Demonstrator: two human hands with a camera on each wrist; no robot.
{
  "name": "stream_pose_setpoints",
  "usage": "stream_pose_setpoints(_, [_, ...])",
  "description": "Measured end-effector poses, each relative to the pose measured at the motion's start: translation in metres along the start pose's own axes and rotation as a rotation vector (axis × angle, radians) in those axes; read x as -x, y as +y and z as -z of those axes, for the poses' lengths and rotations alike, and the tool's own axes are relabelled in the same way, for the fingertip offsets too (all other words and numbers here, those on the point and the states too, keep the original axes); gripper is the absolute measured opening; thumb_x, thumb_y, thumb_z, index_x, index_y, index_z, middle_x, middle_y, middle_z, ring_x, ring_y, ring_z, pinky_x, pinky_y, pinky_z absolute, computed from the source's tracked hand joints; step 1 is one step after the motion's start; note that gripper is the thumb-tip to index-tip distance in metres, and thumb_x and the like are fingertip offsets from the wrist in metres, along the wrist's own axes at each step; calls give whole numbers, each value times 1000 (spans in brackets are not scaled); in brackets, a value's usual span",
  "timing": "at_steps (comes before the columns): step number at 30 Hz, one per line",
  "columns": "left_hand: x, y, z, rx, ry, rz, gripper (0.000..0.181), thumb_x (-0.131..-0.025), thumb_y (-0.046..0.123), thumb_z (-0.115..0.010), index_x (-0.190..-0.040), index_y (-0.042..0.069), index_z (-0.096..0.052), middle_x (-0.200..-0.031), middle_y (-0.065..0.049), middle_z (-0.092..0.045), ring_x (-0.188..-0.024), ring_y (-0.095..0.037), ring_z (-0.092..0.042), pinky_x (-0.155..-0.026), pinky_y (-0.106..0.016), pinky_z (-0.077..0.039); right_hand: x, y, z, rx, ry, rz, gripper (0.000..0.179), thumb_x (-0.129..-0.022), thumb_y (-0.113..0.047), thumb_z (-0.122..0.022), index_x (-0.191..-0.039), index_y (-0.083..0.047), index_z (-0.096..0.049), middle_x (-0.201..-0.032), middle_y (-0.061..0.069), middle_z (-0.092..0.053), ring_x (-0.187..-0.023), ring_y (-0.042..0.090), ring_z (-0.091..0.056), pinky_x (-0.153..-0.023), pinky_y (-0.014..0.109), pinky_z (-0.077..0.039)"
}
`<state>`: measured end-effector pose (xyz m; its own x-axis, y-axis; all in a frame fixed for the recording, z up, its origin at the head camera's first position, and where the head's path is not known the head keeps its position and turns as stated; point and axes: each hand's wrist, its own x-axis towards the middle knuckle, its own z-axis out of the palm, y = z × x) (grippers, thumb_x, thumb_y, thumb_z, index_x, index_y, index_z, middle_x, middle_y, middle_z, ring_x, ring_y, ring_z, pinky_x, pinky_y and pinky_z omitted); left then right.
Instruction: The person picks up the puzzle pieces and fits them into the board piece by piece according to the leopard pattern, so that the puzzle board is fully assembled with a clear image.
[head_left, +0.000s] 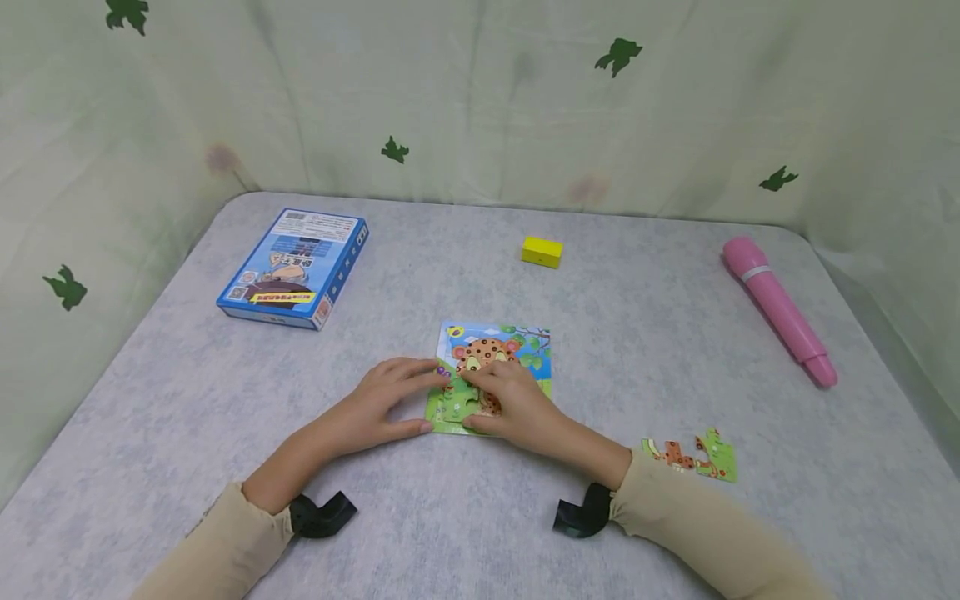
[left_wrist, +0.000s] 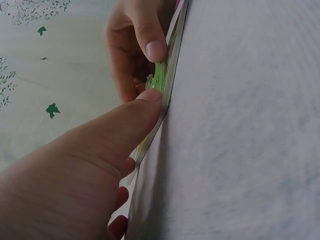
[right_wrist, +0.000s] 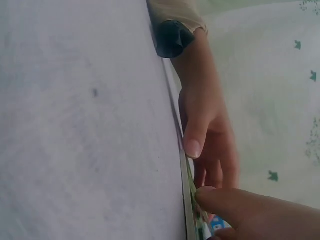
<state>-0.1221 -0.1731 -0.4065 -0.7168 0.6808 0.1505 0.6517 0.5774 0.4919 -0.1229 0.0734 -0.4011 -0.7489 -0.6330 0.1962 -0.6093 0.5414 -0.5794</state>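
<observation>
A square jigsaw puzzle (head_left: 534, 340) with a spotted leopard cub on a blue and green background lies flat at the middle of the table. My right hand (head_left: 521, 408) pinches a green puzzle piece (head_left: 456, 403) at its lower left part. In the left wrist view that green piece (left_wrist: 159, 75) sits slightly raised under the right thumb. My left hand (head_left: 378, 406) rests at the puzzle's left edge, thumb and fingers spread and touching its border. Two loose pieces, one orange-spotted (head_left: 677, 455) and one mostly green (head_left: 720, 458), lie beside the right forearm.
A blue box (head_left: 300, 258) lies at the back left. Toward the back middle is a small yellow block (head_left: 542, 252). A pink, thick pen-shaped object (head_left: 783, 312) lies along the right side. Pale curtains with green leaf shapes hang behind the table (head_left: 420, 267).
</observation>
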Motion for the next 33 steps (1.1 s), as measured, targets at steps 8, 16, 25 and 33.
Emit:
stream_pose_setpoints(8, [3,1,3,-2,-32,-46,36,-85,36,-61,-121,30,-59,-140,-10,-32,-127,-31,-25,-96,-55,-19,-4,0,-5,70,-15,-18,57,-76,-38,-70,-124,-11,-56,-107,-1,-54,-96,15,-42,-79,31,-35])
stream_pose_setpoints(16, [5,2,4,-2,-43,-16,38,-83,42,-61,-120,32,-59,-141,-8,-31,-127,-31,-25,-96,-55,-21,-6,-3,1,132,-109,-35,61,-79,-44,-65,-131,-15,-49,-103,-5,-45,-87,13,-34,-72,29,-29])
stream_pose_setpoints(25, [3,1,3,-4,-50,-8,38,-82,42,-62,-119,34,-60,-142,-6,-31,-127,-28,-25,-97,-52,-22,4,3,21,-235,-158,-117,61,-84,-38,-62,-135,-16,-40,-129,-1,-39,-115,15,-36,-94,38,-32])
stream_pose_setpoints(33, [1,1,1,-2,-39,-11,37,-81,42,-63,-117,32,-61,-141,-7,-32,-127,-29,-26,-97,-52,-21,43,1,57,-336,60,-75,62,-80,-17,-70,-133,-9,-39,-127,8,-41,-109,26,-43,-90,42,-37])
